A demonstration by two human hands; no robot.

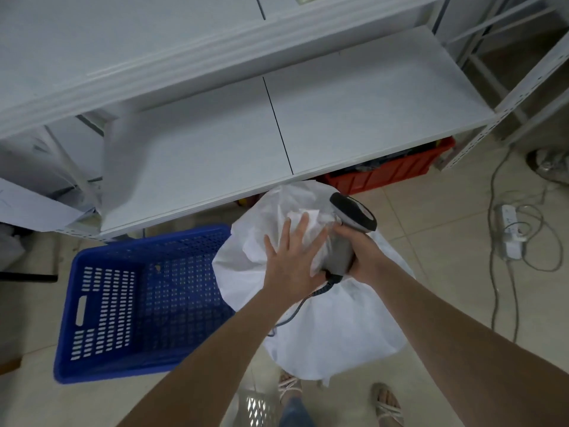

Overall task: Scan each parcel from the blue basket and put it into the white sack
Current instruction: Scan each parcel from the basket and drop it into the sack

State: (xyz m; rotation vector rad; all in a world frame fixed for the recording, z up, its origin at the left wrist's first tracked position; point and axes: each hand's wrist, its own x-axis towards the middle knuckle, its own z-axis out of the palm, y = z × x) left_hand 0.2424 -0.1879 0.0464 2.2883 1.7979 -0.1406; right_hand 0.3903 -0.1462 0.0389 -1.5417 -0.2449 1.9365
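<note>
The white sack (335,328) stands on the floor in front of me, bulging and full. My left hand (292,257) lies flat on its top with the fingers spread, pressing on white parcel wrapping (308,220) at the sack's mouth. My right hand (361,254) grips the handle of a grey barcode scanner (352,217), whose dark head points up and away over the sack. Its cable (295,312) trails down across the sack. The blue basket (101,306) sits on the floor to the left of the sack, and I see no parcels in it.
A white metal shelf unit (354,118) stands right behind the sack and basket. A red crate (391,172) sits under the shelf. A power strip (509,232) with loose cables lies on the tiles at right. My sandalled feet (386,402) are below the sack.
</note>
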